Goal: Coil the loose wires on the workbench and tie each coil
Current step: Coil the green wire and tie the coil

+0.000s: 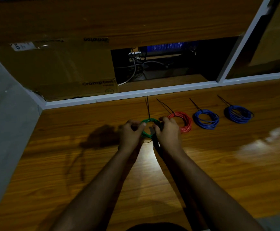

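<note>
Hands meet over a green wire coil (150, 121) near the far edge of the desk (202, 172), about halfway along it. The left hand (130, 132) holds the left side of the coil, with its fingers curled round the wires. The right hand (167, 132) holds the right side the same way, so each grip is closed on the coil. A thin black tie (147, 107) sticks up from the top of the coil and points at the far edge. I cannot tell if the tie is pulled tight yet, because the light is dim and the fingers hide part of the coil.

Three more coils lie in a row toward the right along the far edge: a red coil (183, 121) just beside the right hand, then a blue coil (206, 119), then a darker blue coil (239, 114). Each of them has a black tie tail sticking out, so they look done.

The step in hand looks like tying the green coil, which seems to be the last one. Next, I think, the tie must be pulled snug while one hand keeps the loops together. Then the coil can be put down in line with the others.
</note>
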`<state>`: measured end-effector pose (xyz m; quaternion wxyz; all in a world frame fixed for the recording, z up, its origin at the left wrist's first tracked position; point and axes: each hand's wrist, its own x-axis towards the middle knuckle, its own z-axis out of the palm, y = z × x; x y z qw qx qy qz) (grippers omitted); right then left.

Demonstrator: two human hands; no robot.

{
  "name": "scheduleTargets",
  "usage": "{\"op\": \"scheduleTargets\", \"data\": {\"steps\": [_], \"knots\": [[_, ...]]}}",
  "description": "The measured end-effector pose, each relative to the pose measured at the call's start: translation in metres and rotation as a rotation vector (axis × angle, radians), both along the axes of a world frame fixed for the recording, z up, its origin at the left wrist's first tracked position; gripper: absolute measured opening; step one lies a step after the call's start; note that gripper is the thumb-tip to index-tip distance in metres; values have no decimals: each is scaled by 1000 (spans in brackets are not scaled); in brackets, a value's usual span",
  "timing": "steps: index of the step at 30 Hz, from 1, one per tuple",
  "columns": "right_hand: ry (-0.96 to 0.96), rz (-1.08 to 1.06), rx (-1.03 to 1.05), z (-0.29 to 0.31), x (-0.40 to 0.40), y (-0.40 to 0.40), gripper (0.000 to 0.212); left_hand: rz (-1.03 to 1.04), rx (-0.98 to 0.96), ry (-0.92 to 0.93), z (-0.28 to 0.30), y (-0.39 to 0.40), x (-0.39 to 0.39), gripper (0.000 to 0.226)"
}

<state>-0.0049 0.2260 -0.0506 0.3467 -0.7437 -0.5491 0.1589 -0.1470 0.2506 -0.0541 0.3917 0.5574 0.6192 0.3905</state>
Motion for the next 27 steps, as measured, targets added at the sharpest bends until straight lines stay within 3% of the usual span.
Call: {"op": "scheduleTargets", "data": {"steps": [7,23,27], "knots": [[-64,62,-54,-8,1,5,25,11,0,186,-1,16,3,19],[-39,90,-20,-13,11,11,31,-179,-24,62,-18,28,-3,24],[-55,119,-33,-12,14,13,32,-201,24,105,-30,28,-11,20]]}}
